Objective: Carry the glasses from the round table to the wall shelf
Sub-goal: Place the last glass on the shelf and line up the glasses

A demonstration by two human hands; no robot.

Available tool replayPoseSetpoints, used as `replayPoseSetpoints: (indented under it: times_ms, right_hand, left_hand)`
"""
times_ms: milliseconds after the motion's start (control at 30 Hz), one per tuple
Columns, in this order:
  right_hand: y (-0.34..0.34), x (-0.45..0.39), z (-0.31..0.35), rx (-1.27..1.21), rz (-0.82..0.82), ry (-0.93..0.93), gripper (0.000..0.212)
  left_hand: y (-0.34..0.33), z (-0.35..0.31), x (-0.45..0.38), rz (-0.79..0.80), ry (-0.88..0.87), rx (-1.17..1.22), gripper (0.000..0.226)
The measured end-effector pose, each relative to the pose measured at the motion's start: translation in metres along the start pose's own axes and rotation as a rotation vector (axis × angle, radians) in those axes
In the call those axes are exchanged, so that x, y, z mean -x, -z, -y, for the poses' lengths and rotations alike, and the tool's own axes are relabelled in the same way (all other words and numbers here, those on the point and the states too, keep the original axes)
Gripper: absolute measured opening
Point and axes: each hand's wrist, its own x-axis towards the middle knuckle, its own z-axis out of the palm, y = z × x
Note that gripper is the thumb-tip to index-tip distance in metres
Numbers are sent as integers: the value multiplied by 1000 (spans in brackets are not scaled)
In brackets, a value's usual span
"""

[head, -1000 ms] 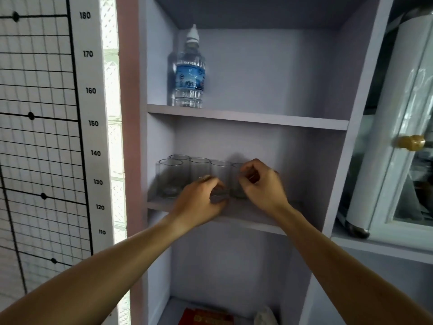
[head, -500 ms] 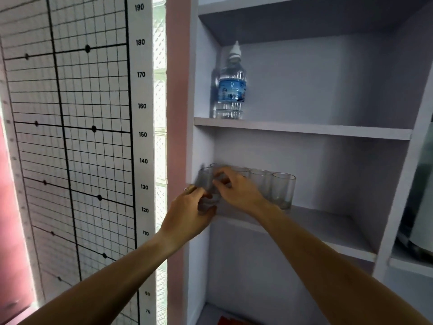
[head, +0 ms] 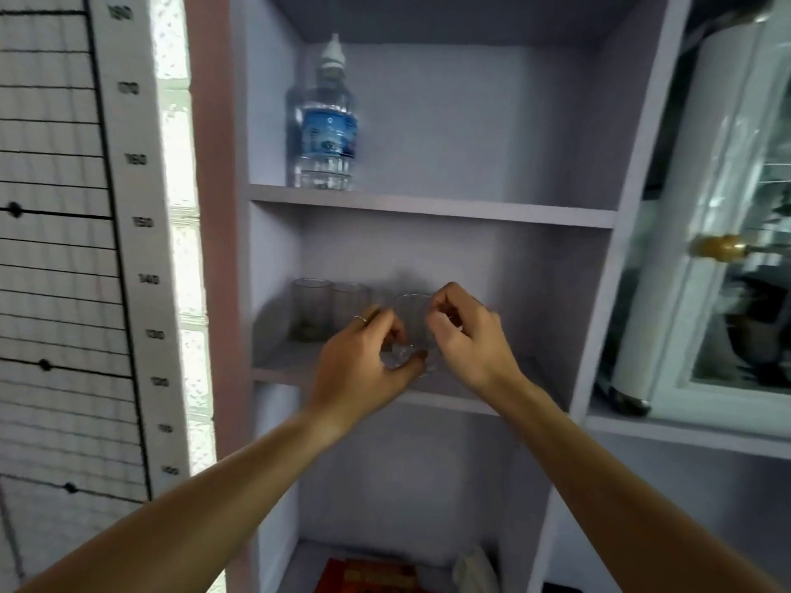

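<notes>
Several clear glasses stand on the middle board of the pale lilac wall shelf (head: 432, 399). One glass (head: 311, 308) is at the far left, a second glass (head: 349, 301) beside it. Both hands are at a third clear glass (head: 410, 323) near the middle of the board. My left hand (head: 364, 361) grips it low, thumb curled under its base. My right hand (head: 468, 340) pinches its rim and right side. Whether more glasses stand behind my hands is hidden. The round table is out of view.
A water bottle (head: 327, 130) with a blue label stands on the board above. A white cabinet door with a brass knob (head: 723, 246) is to the right. A height chart (head: 128, 216) hangs on the left. Red packaging (head: 368, 575) lies on the bottom board.
My view swung back to the right. Both hands moved from the leftmost glasses to a glass near the middle of the board and now hold it together.
</notes>
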Motion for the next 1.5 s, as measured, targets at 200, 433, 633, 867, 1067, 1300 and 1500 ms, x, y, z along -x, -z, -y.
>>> replayPoseSetpoints:
  times_ms: [200,433,633,867,1067,1300,1500]
  right_hand:
    - [43,15,-23,50,-117,-176,9]
    - [51,18,-30,84,-116,-299,4]
    - [40,13,-39,73,-150,-302,20]
    - [28,9,-47,-6,-198,-309,39]
    - [23,9,-47,-31,-197,-318,41]
    - [22,7,-50,-10,-173,-321,45]
    - [3,11,-45,447,-56,-137,64]
  left_hand:
    - [-42,-33,-13,150,34,85,31]
    - [-66,-36,-20,216,79,120,23]
    - [-66,-35,-21,247,111,100,26]
    - [-63,-35,-18,256,130,89,42]
    - [-66,-32,-18,240,133,66,52]
    - [-59,-24,-22,200,99,43,38]
    - [-24,18,-26,-114,-47,-253,46]
